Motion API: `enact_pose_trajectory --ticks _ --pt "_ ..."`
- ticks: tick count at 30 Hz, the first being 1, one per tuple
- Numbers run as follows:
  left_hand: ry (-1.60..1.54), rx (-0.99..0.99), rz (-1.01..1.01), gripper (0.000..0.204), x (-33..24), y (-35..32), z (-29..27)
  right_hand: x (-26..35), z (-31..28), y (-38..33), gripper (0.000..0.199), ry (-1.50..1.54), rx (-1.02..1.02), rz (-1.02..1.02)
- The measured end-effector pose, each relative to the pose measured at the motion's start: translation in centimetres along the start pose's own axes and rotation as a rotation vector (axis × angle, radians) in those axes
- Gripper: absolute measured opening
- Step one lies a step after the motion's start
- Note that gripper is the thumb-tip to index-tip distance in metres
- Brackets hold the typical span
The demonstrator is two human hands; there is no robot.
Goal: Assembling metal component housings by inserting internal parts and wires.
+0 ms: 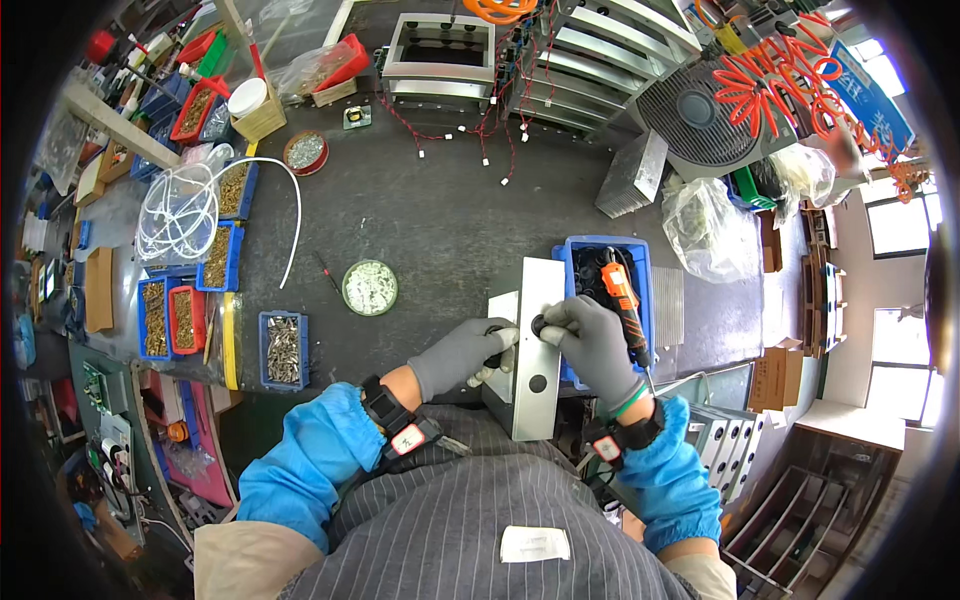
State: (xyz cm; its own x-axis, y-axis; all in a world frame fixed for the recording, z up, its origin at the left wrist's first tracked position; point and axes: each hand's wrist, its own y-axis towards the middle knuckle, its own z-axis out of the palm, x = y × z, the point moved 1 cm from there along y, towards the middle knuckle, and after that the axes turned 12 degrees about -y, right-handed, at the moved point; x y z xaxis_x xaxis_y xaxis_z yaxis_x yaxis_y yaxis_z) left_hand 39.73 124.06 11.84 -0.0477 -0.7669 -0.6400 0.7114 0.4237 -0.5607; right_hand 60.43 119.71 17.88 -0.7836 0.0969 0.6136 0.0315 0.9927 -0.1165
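A silver metal bracket (pixel 541 290) with a flat, upward-facing face stands at the table's front edge, before my body. In that face is a round dark hole (pixel 537 384). My right hand (pixel 598 355), in a grey glove, pinches a small black grommet (pixel 539 324) against the face, farther up from the hole. My left hand (pixel 460 358), also gloved, is closed beside the bracket's left side. Another black grommet (pixel 494 331) shows between its fingers, partly hidden. Behind my right hand, a blue bin (pixel 594 241) holds several black parts.
An orange-and-black electric screwdriver (pixel 622 298) lies over the bin's right side. A round dish of small pale parts (pixel 369 287) and a blue tray of metal pins (pixel 284 349) are to the left. Metal frames (pixel 440 57) with red wires stand at the back.
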Motion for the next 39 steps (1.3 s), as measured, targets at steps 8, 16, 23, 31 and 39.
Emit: enact_pose_trajectory --ticks 8,16,23,31,39 --pt "0.111 0.004 -0.089 0.033 -1.5 -1.0 -0.1 1.8 -3.1 5.9 0.028 -0.507 0.428 0.056" --pt "0.297 0.115 0.187 0.029 -1.5 -3.4 -1.1 5.8 -1.1 1.2 0.022 -0.076 0.220 -0.231" --pt "0.317 0.075 0.047 0.049 -3.3 -5.5 1.2 5.3 0.7 -1.7 0.018 0.038 0.148 -0.291" --pt "0.199 0.164 0.002 0.033 -0.4 -3.4 -0.4 1.5 1.5 -8.6 0.026 0.369 0.036 0.186" --pt "0.186 0.205 -0.090 0.039 2.3 -1.9 0.1 2.5 2.2 -8.9 0.022 0.238 -0.042 0.244"
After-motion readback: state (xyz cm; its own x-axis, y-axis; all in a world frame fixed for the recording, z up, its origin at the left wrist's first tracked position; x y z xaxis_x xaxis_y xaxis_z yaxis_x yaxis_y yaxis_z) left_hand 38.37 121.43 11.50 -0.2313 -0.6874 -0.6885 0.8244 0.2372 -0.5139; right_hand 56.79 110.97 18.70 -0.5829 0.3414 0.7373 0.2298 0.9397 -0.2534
